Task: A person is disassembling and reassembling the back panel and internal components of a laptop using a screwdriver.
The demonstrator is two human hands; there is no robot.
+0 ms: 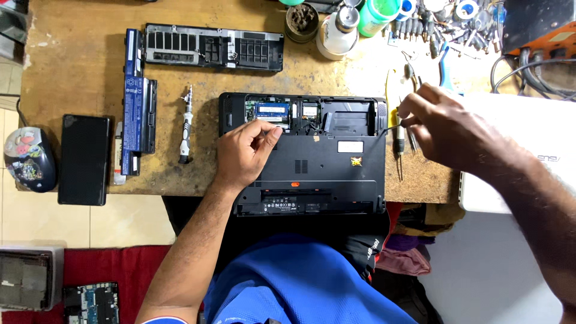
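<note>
A black laptop (327, 162) lies upside down on the wooden workbench (78, 66), its top bay uncovered and showing a blue memory module (273, 110). My left hand (243, 150) rests on the laptop's left side, thumb and fingers at the edge of the open bay beside the module. At the laptop's right edge, my right hand (441, 123) pinches a thin tool (393, 127) whose tip points toward the case.
The removed bay cover (213, 47) lies at the back. A laptop battery (135, 102), a screwdriver (186, 126) and a black drive (84, 159) sit left. Bottles, tweezers and loose bits crowd the back right. A white laptop (528, 126) lies right.
</note>
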